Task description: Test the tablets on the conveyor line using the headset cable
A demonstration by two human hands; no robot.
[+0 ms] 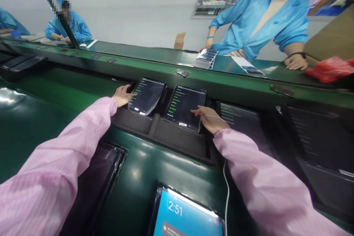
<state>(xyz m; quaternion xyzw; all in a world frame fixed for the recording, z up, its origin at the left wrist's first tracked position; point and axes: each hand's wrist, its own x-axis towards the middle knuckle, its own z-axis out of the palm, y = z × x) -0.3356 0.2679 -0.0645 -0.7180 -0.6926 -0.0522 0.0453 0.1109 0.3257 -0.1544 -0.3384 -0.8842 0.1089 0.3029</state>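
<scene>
Two tablets lean side by side in a dark holder (166, 134) on the green bench. The left tablet (148, 96) shows green text lines under a loose film. My left hand (123, 95) rests at its left edge, thumb touching the screen side, fingers loosely curled. The right tablet (184, 106) shows a similar list. My right hand (208, 118) lies flat on its lower right corner, fingers stretched toward the screen. Both sleeves are pink. A thin white cable (227, 188) runs from my right wrist down.
A lit tablet showing 2:51 (185, 215) lies at the near edge, a dark tablet (96, 180) to its left. More dark screens (243, 118) stand to the right. Across the raised green conveyor (155, 64), people in blue coats work; one rests hands near stacked cards (206, 58).
</scene>
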